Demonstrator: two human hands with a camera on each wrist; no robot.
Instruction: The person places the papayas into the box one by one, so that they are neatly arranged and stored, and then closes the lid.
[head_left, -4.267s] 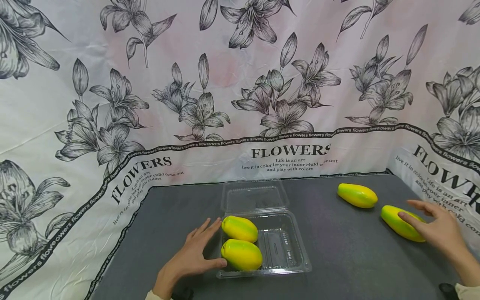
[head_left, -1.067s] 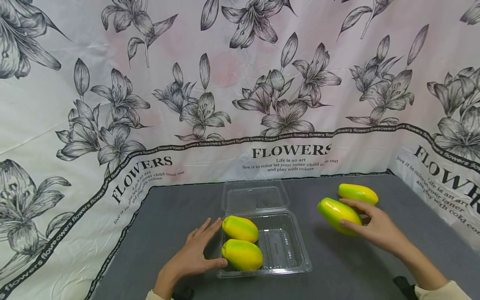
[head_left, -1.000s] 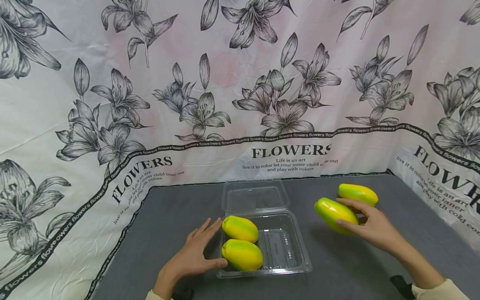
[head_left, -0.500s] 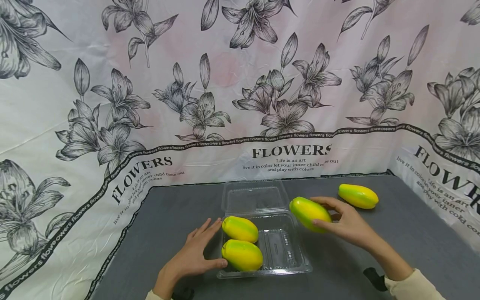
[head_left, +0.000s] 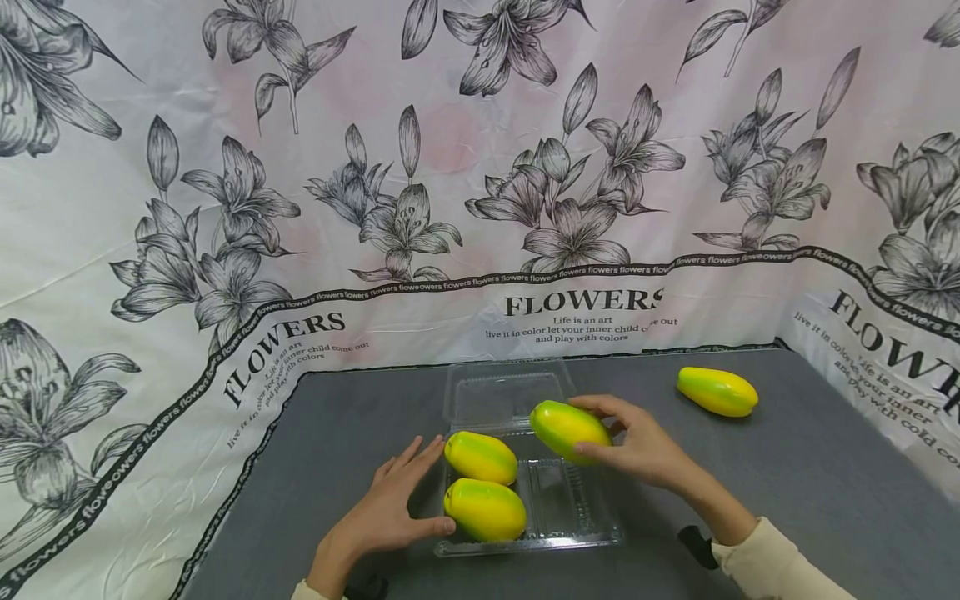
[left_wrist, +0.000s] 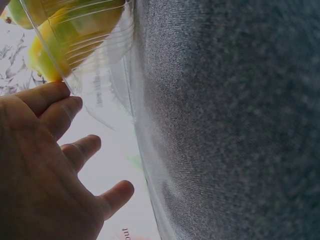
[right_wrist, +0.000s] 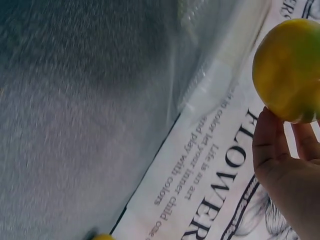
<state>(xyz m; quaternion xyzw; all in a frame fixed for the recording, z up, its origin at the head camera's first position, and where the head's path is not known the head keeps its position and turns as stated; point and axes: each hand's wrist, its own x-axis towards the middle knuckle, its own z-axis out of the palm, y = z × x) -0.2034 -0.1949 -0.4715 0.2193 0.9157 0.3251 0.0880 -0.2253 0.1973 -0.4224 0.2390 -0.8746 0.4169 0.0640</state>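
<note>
In my right hand (head_left: pixel 637 442) I grip a yellow-green papaya (head_left: pixel 570 431), held over the right back part of a clear plastic clamshell box (head_left: pixel 558 546). The right wrist view shows the fingertips against the end of this papaya (right_wrist: pixel 287 70). Two more papayas lie inside the box along its left side, a back one (head_left: pixel 480 457) and a front one (head_left: pixel 485 510). My left hand (head_left: pixel 390 504) rests at the box's left side with fingers spread. In the left wrist view its fingertips (left_wrist: pixel 62 92) are right at the clear wall.
A further papaya (head_left: pixel 717 392) lies on the grey tabletop (head_left: pixel 810 467) at the back right. The box's hinged lid (head_left: pixel 510 396) lies folded back behind it. A flower-printed cloth (head_left: pixel 420 208) hangs along the back and sides.
My right hand has picked up the nearer papaya from the right side of the table and carried it leftward to above the box. The left hand has stayed in place.
</note>
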